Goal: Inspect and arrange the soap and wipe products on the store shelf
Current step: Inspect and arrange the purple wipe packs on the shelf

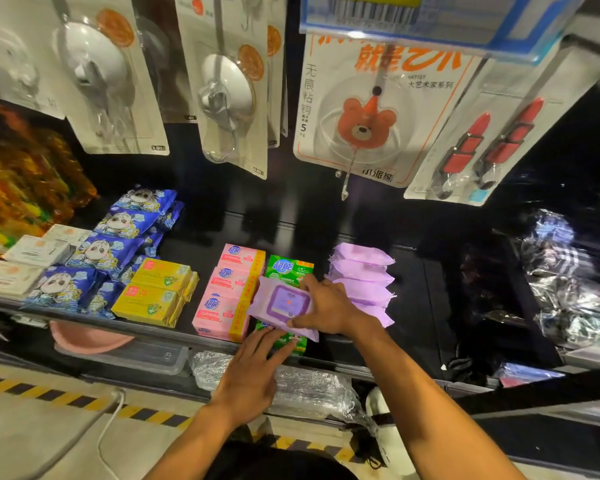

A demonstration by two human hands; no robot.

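My right hand (326, 308) grips a purple wipe pack (280, 302) with a darker lid, held flat just above the green soap boxes (288, 268). My left hand (253, 370) reaches in with straight fingers, its fingertips touching the front green soap box (297, 342) under the pack. A row of several purple wipe packs (362, 278) lies to the right. Pink soap packs (227, 289) stand in a row to the left, then yellow soap packs (156, 289).
Blue panda-print packs (118, 244) and white boxes (32, 251) fill the shelf's left end. Carded hooks (226, 98) and a bear hook card (368, 123) hang overhead. Clear-wrapped goods (568, 282) sit at right. A pink basin (84, 336) lies on the lower shelf.
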